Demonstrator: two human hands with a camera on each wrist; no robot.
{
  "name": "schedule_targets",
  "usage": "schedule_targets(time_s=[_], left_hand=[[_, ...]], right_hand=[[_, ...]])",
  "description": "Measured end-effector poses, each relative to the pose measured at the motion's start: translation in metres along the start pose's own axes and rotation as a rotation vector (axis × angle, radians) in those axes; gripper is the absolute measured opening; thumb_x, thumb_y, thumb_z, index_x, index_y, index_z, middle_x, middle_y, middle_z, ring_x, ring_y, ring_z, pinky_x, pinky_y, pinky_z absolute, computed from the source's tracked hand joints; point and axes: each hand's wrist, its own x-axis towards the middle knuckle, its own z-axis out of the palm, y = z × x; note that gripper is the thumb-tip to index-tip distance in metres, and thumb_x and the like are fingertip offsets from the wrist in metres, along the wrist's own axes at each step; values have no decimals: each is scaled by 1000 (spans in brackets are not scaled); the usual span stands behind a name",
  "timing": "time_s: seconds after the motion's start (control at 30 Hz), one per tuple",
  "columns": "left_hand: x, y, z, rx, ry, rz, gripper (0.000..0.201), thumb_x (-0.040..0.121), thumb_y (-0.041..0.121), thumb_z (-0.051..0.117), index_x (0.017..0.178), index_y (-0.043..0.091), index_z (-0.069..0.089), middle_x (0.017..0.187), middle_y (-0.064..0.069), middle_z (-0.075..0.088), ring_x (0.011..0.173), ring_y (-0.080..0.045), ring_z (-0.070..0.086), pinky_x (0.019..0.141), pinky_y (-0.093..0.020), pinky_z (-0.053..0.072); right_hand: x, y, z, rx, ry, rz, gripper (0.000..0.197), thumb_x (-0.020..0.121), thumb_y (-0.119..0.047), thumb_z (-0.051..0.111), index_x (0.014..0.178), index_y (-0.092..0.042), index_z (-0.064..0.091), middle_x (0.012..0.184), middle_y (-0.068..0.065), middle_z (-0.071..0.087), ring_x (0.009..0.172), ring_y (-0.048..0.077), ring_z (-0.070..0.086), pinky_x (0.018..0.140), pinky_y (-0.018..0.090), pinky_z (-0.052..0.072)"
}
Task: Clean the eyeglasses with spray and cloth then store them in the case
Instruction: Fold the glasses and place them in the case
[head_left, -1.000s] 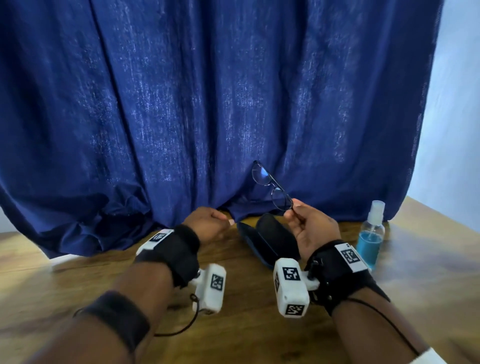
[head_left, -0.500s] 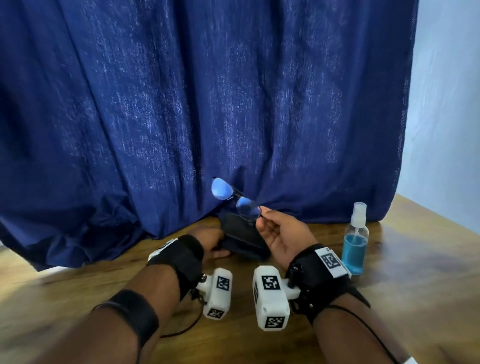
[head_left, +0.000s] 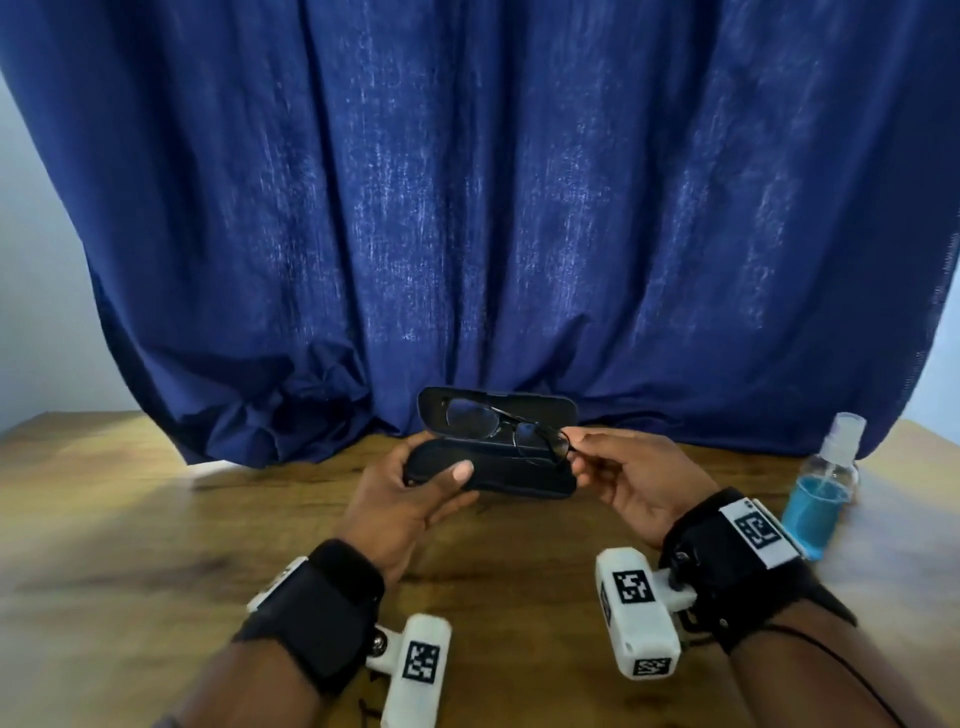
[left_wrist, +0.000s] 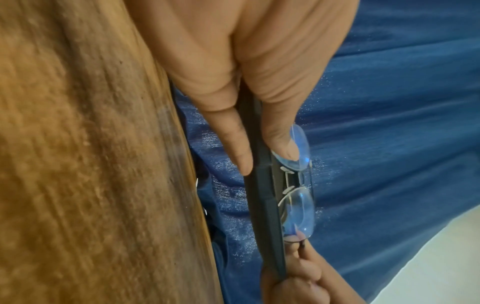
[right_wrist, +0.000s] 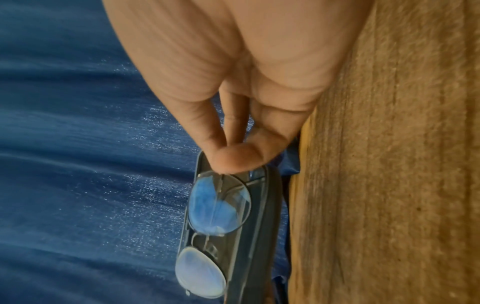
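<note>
A black hard eyeglass case (head_left: 519, 478) lies open on the wooden table (head_left: 156, 545), its lid standing up toward the curtain. My left hand (head_left: 415, 493) grips the case's left end, thumb on the front edge (left_wrist: 259, 195). My right hand (head_left: 613, 467) pinches the right end of the thin-framed eyeglasses (head_left: 498, 423) between thumb and fingers and holds them over the open case (right_wrist: 262, 216). The lenses (right_wrist: 221, 205) hang just above the case's tray. A clear spray bottle (head_left: 821, 488) of blue liquid stands at the right. No cloth shows.
A dark blue curtain (head_left: 467, 208) hangs right behind the case and bunches on the table at the left. Pale wall shows at both sides. Bare wood lies in front of the hands and to the left.
The case now lies crosswise and open in my left hand's grip. My right hand has lowered the glasses from above the case to just over its tray.
</note>
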Motion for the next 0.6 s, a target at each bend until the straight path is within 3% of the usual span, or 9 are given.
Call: schedule_targets(time_s=[0.07, 0.17, 0.37, 0.5, 0.6], left_hand=[[-1, 2, 0, 10, -36, 11, 62, 72, 6, 76, 131, 6, 58, 124, -18, 73, 110, -29, 74, 84, -33, 64], [-1, 3, -1, 25, -63, 28, 68, 71, 5, 77, 135, 15, 54, 125, -13, 73, 109, -28, 75, 82, -34, 64], [-2, 2, -3, 35, -99, 76, 84, 70, 3, 79, 144, 25, 47, 134, -12, 67, 116, -28, 72, 86, -42, 63], [-2, 4, -3, 51, -102, 113, 85, 70, 5, 80, 145, 27, 47, 138, -10, 65, 117, -26, 72, 84, -38, 63], [-3, 4, -4, 54, -126, 118, 88, 69, 5, 81, 146, 30, 45, 138, -10, 64, 116, -25, 72, 83, -37, 63]], right_hand=[[1, 2, -1, -124, 10, 26, 9, 90, -6, 68, 96, -2, 72, 72, 6, 65, 50, 9, 54, 41, 19, 43], [4, 5, -4, -227, 42, 38, 18, 87, -12, 73, 102, -2, 72, 75, 6, 69, 46, 7, 47, 38, 18, 34], [4, 9, -3, -336, 76, -19, 20, 84, -17, 77, 99, -4, 74, 82, 9, 75, 43, 7, 42, 39, 20, 31], [4, 7, -2, -258, 34, 8, 37, 70, -23, 80, 100, -1, 72, 74, 7, 73, 38, 5, 39, 35, 18, 27], [4, 4, -3, -275, 38, 35, 29, 78, -18, 78, 101, -1, 71, 68, 6, 71, 38, 6, 39, 35, 17, 27]])
